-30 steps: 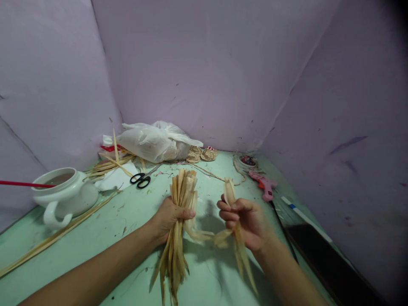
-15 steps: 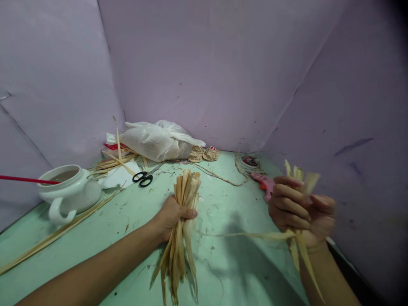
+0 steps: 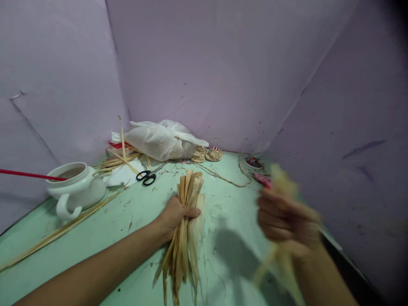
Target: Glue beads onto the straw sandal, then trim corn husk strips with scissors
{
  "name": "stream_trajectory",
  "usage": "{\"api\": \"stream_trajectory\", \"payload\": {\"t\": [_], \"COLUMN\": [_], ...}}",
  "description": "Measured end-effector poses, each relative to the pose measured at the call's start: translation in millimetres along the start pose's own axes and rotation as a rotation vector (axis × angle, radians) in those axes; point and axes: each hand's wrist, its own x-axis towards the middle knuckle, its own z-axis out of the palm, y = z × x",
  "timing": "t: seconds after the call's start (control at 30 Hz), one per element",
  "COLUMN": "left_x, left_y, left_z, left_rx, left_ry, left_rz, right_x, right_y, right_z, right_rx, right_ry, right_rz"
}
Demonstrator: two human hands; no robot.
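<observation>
My left hand (image 3: pixel 172 216) is wrapped round an upright bundle of dried, straw-coloured leaf strips (image 3: pixel 190 187), thumb across the front. The strips fan out below the fist toward the table's near side. One paler, wider strip (image 3: pixel 200 212) lies along the bundle's right edge, by the thumb tip. To the right, my right hand (image 3: pixel 287 221) is raised and smeared by motion. It is closed on more pale leaf strips (image 3: pixel 283 182), which stick out above and below the fist; their number cannot be made out.
A white handled pot (image 3: pixel 92 191) with liquid and a red stick (image 3: pixel 28 173) stands left. Black-handled scissors (image 3: pixel 149 176), a white plastic bag (image 3: pixel 159 140), round woven pieces (image 3: pixel 214 154), twine (image 3: pixel 229 182), a small dish (image 3: pixel 253 162) and a pink tool (image 3: pixel 262 178) lie farther back. Walls enclose the table.
My right hand has moved slightly left and down with its strips. The thin strip that stretched from it toward the bundle no longer spans the gap. A paler strip now shows at the bundle's right edge.
</observation>
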Motion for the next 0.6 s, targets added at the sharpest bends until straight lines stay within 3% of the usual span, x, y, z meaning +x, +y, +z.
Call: {"api": "stream_trajectory", "payload": {"t": [0.1, 0.13, 0.23, 0.43, 0.6], "left_x": [-3.3, -4.6, -8.4, -12.5, -11.0], "left_y": [0.8, 1.2, 2.3, 2.5, -0.4], "left_z": [1.5, 2.1, 4.2, 9.3, 10.0], "left_rx": [-0.022, -0.025, -0.017, -0.011, 0.033], "left_ry": [-0.040, -0.051, -0.072, -0.168, -0.104], "left_rz": [0.020, 0.022, 0.026, 0.062, 0.126], "right_x": [22.6, 28.2, 35.4, 30.0, 30.3], "right_y": [35.7, 47.1, 67.8, 68.6, 72.2], "right_z": [29.8, 35.0, 39.9, 41.6, 45.1], "right_rx": [-0.036, -0.077, -0.165, -0.296, -0.346], "right_ry": [0.154, 0.217, 0.235, 0.249, 0.259], "right_rz": [0.165, 0.169, 0.167, 0.109, 0.103]}}
